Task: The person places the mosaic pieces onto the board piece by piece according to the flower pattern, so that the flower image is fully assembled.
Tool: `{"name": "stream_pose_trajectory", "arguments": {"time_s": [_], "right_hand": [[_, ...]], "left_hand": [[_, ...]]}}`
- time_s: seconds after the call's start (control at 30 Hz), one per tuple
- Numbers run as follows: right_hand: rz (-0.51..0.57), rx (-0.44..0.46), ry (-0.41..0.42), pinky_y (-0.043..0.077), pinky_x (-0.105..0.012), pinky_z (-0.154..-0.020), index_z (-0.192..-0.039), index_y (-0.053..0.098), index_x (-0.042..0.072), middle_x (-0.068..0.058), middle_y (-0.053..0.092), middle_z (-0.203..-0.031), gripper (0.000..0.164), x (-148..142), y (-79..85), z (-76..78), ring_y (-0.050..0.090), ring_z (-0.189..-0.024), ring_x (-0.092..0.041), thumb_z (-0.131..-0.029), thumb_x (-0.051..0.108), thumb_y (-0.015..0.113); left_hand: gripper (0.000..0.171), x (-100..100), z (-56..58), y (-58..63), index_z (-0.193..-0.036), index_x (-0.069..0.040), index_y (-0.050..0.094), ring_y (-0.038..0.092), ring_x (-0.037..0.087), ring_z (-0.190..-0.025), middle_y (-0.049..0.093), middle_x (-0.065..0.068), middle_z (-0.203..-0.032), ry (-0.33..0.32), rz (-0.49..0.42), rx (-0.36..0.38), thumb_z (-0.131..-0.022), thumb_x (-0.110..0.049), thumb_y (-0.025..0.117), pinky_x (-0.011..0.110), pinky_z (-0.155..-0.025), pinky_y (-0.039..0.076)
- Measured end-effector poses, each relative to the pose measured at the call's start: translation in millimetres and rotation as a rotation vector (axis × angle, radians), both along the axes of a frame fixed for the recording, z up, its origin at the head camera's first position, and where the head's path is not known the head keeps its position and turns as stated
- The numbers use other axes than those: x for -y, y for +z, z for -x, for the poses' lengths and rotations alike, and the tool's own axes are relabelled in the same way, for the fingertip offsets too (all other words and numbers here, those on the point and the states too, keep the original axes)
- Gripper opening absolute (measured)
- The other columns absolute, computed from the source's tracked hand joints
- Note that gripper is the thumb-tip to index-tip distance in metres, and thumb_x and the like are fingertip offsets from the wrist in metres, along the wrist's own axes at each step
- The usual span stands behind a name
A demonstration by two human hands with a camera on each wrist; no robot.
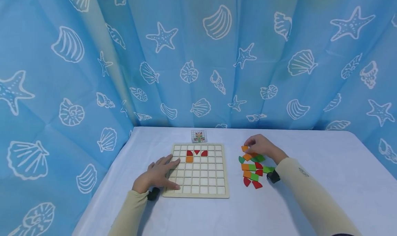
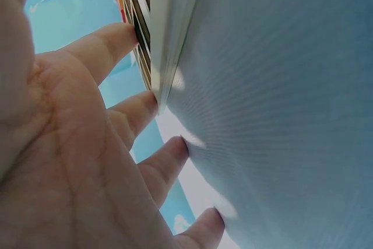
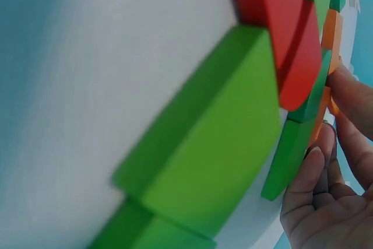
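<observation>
My left hand [image 1: 159,172] rests with spread fingers on the left side of a wooden grid board [image 1: 195,196]. In the left wrist view, some fingertips [image 2: 125,36] touch the board's rim while others reach the white cloth. On the board lie two red quarter-round tiles [image 1: 204,153], a red triangle tile [image 1: 196,152] and an orange square tile [image 1: 189,159]. At the right, my right hand [image 1: 262,146] pinches an orange tile [image 1: 244,148] at the top of a loose pile; its fingers partly cover it. Near those fingers lie more orange [image 3: 332,30] and green tiles [image 3: 215,138].
Several loose red, green and orange tiles [image 1: 255,177] lie right of the board. A small printed pattern card [image 1: 199,136] sits behind the board. A white cloth [image 1: 325,149] covers the table; a blue shell-print curtain [image 1: 198,74] hangs behind and at the left.
</observation>
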State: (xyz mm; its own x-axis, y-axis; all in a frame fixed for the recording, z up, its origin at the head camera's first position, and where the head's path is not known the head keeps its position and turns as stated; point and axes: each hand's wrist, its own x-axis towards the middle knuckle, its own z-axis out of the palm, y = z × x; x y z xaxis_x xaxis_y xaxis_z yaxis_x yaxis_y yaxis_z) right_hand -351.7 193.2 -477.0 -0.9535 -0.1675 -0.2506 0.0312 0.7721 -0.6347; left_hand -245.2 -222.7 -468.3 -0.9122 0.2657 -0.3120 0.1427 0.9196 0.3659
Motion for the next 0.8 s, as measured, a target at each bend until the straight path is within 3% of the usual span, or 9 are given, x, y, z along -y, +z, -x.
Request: {"name": "stream_pose_trajectory", "arguments": {"time_s": [0.43, 0.63, 0.8], "right_hand": [[-0.012, -0.005, -0.063, 0.054, -0.031, -0.077, -0.102, 0.066, 0.009, -0.012, 0.063, -0.104, 0.025, -1.0, -1.1, 6.0, 0.057, -0.095, -0.027, -0.087, 0.025, 0.076], [-0.016, -0.005, -0.044, 0.053, -0.030, -0.075, -0.114, 0.062, 0.005, -0.013, 0.061, -0.101, 0.032, -2.2, 3.9, 4.4, 0.058, -0.090, -0.026, -0.089, 0.022, 0.073], [0.024, -0.014, -0.014, 0.055, -0.029, -0.073, -0.129, 0.057, 0.005, -0.016, 0.062, -0.103, 0.037, -1.7, 8.1, 3.6, 0.059, -0.084, -0.025, -0.094, 0.013, 0.061]], "left_hand": [[0.103, 0.7, -1.2, 0.2, -0.155, -0.031, 0.033, 0.013, 0.037, -0.152, 0.018, 0.008, -0.166, -0.009, -0.011, 0.008, -0.069, -0.057, 0.084, 0.067, -0.118, 0.009], [0.103, 1.1, -0.3, -0.2, -0.155, -0.032, 0.034, 0.013, 0.036, -0.152, 0.018, 0.008, -0.166, -0.013, -0.017, 0.003, -0.068, -0.058, 0.084, 0.068, -0.118, 0.009], [0.104, 2.0, 1.0, -1.0, -0.155, -0.033, 0.032, 0.013, 0.035, -0.152, 0.017, 0.006, -0.166, -0.014, 0.006, 0.004, -0.068, -0.060, 0.083, 0.067, -0.118, 0.009]]}}
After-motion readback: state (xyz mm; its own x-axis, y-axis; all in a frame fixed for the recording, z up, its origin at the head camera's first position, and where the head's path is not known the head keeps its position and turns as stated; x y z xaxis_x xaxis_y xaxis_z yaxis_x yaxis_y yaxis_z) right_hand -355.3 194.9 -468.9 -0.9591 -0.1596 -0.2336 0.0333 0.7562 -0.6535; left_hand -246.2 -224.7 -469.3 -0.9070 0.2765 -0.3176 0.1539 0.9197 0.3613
